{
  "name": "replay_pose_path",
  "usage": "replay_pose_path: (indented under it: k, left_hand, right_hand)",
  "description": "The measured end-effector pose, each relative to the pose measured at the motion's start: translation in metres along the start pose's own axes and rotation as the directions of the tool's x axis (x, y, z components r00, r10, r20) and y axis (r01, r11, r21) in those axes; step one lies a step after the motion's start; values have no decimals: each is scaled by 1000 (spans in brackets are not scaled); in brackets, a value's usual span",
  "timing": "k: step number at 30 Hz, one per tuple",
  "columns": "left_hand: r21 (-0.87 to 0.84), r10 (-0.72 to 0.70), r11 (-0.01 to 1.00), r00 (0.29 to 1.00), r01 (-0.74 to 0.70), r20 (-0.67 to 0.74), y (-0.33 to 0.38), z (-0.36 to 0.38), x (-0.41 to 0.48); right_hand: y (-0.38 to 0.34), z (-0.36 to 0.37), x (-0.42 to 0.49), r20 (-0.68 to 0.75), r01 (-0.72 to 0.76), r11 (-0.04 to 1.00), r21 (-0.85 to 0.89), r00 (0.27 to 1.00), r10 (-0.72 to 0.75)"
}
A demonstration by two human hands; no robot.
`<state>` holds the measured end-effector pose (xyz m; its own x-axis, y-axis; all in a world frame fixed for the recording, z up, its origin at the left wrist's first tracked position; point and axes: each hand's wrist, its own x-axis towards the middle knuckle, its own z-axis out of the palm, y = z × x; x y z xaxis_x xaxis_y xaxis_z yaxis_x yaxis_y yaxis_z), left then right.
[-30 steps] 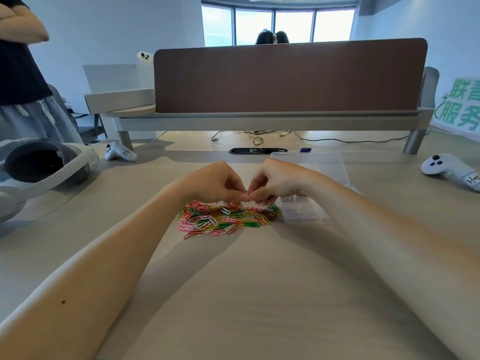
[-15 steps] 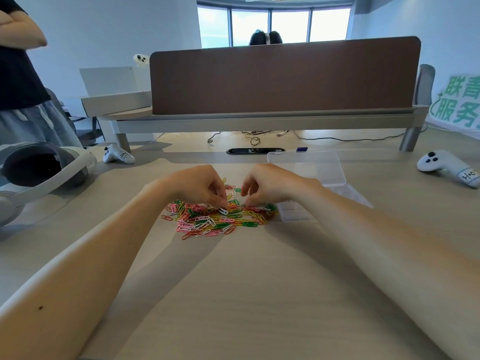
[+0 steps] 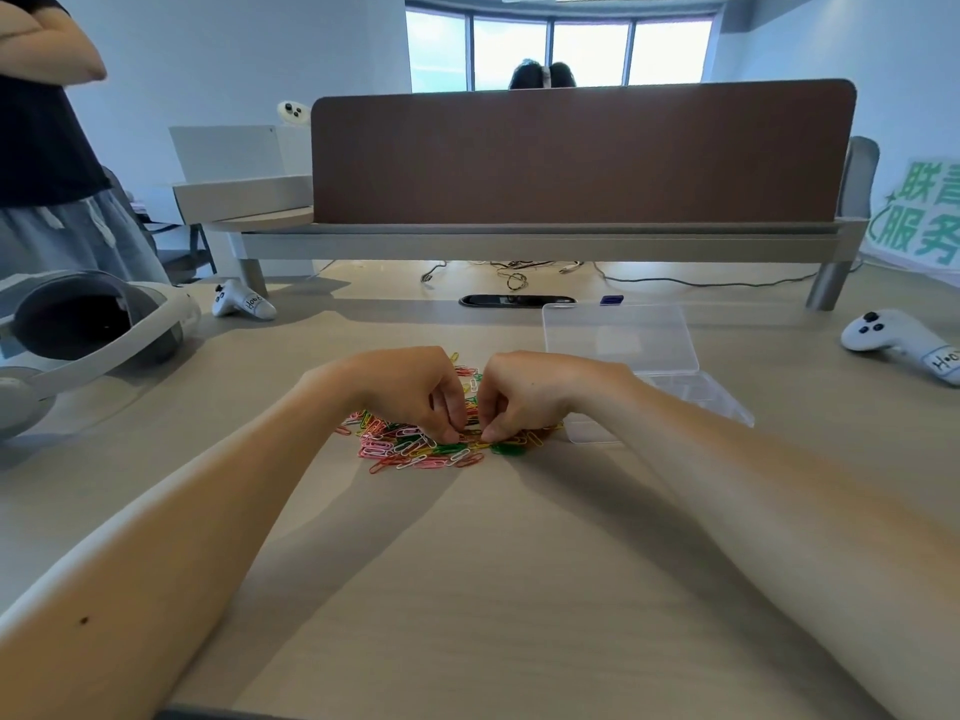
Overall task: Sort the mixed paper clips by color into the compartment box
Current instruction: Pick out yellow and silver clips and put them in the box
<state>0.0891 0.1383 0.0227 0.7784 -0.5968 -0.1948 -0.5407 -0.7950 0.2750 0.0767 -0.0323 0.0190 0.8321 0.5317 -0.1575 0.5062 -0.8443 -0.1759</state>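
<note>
A heap of mixed paper clips (image 3: 410, 452), pink, green, yellow, white and orange-red, lies on the desk in front of me. My left hand (image 3: 410, 392) and my right hand (image 3: 530, 397) rest on the heap side by side, almost touching. Each has thumb and forefinger pinched down on clips at the heap's middle, and the colour of the pinched clips is hidden by the fingers. The clear compartment box (image 3: 696, 402) lies just right of the heap behind my right wrist, with its lid (image 3: 618, 337) standing open at the back.
A white headset (image 3: 88, 330) sits at the left edge of the desk. There is a white controller (image 3: 241, 301) behind it and another controller (image 3: 898, 340) at the far right. A brown divider panel (image 3: 571, 153) closes off the back. A person (image 3: 47, 148) stands at the left.
One second ago both hands pinched something together just above the heap. They then parted and dropped onto the clips, and have now drawn close together again with fingertips in the heap.
</note>
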Motion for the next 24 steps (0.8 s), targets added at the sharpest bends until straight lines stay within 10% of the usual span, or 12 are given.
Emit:
replay_pose_path:
  k: [24]
  left_hand:
    - [97,-59,994,998,57,24,2,-3,-7]
  right_hand:
    - [4,-7,-9,2,-46,999,29,999,46]
